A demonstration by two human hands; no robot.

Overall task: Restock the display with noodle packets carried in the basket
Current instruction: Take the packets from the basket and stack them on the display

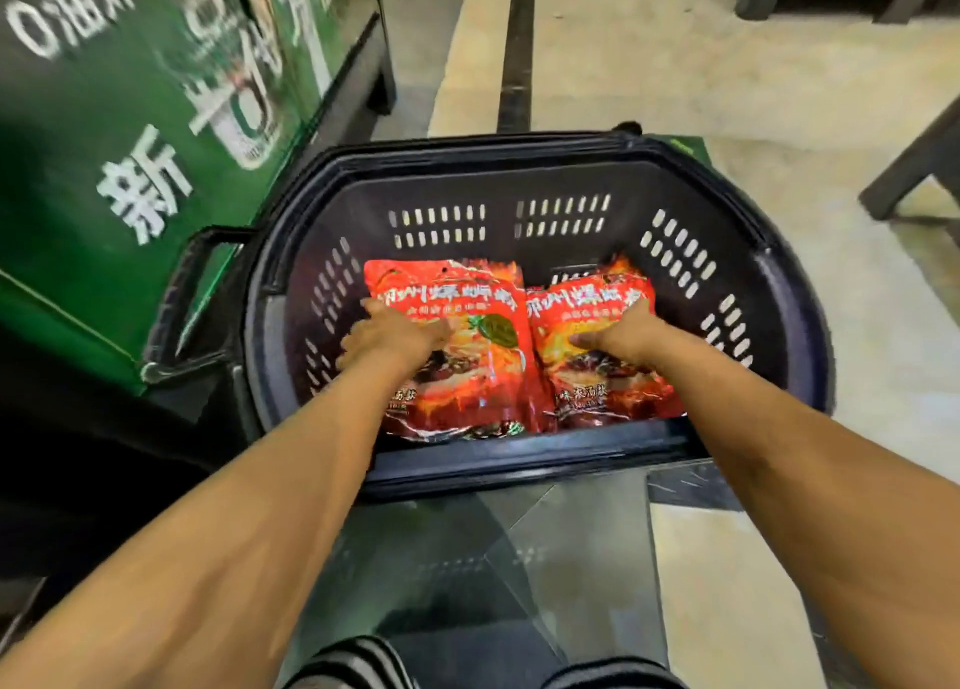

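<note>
A dark plastic basket [769,293] stands on the floor in front of me. Inside it lie red noodle packets side by side, with more underneath. My left hand [387,336] lies on the left noodle packet [483,376], its fingers curled down over the packet's left edge. On the right noodle packet [613,382] sits my right hand [626,331], thumb on the printed face and fingers round the far side. Both packets rest flat in the basket.
A green display stand [130,117] with white lettering rises close on the left, touching the basket's side handle [179,299]. Dark furniture legs [909,174] stand at the right and far right. The pale tiled floor [675,65] stretches ahead. My shoes [353,662] show below.
</note>
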